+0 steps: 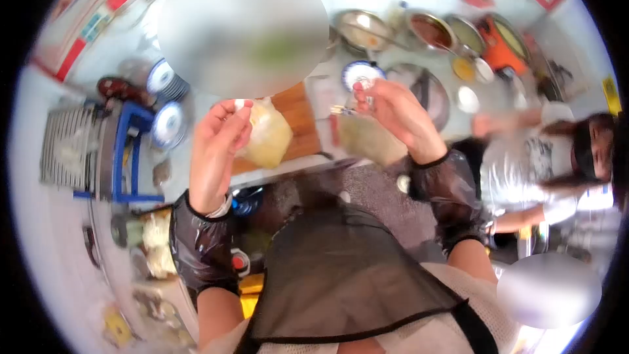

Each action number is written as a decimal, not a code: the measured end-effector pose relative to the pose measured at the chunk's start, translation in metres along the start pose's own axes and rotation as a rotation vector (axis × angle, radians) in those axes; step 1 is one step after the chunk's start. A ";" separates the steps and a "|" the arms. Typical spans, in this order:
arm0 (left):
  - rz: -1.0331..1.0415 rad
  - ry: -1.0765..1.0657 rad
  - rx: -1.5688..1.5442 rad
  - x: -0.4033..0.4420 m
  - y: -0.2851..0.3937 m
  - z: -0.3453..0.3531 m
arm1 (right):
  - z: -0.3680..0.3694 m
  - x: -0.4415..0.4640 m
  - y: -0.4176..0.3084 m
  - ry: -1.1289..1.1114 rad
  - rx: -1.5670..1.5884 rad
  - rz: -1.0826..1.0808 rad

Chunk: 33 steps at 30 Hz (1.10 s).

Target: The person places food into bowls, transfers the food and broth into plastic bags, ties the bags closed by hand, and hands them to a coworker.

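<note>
My left hand (223, 147) is raised at left centre, its thumb and fingers pinched on a small white thing that I cannot make out. Just behind it, a plastic bag with pale yellow contents (272, 134) lies on a wooden board (302, 118). On the right, my right hand (400, 115) has its thumb and fingertips together; what they hold, if anything, is too blurred to tell. Below that hand sits a second yellowish bag (367, 139). A blue-rimmed plate (362, 75) shows just behind the right fingertips.
Metal bowls of food, one with dark red contents (430, 30), line the back right. Stacked blue-rimmed plates (162, 80) and a blue frame (124, 157) stand at left. A co-worker in a grey-white shirt (524, 164) is at right, an arm reaching over the counter. Blurred ovals cover parts of the view.
</note>
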<state>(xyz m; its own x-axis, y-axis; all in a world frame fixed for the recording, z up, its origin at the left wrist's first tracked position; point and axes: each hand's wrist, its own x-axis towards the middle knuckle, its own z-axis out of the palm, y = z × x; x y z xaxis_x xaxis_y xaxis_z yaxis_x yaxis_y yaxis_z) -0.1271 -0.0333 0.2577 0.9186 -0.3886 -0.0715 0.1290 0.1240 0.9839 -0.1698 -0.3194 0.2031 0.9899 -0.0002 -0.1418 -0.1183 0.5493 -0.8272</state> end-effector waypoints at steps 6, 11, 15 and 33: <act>-0.206 -0.252 -0.191 0.078 -0.075 0.071 | -0.088 -0.083 -0.041 0.344 0.012 -0.067; -0.299 -0.549 -0.175 0.109 -0.106 0.151 | -0.127 -0.131 -0.034 0.555 0.024 -0.189; -0.291 -0.792 -0.119 0.121 -0.112 0.216 | -0.133 -0.162 -0.029 0.752 -0.032 -0.282; -0.402 -1.207 0.094 0.095 -0.178 0.343 | -0.176 -0.271 0.032 1.119 -0.067 -0.200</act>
<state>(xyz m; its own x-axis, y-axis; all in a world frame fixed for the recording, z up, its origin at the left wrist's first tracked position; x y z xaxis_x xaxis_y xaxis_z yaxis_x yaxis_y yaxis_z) -0.1906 -0.4058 0.1322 -0.1060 -0.9697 -0.2201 0.2459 -0.2400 0.9391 -0.4556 -0.4492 0.1196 0.3705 -0.8469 -0.3815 -0.0030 0.4096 -0.9122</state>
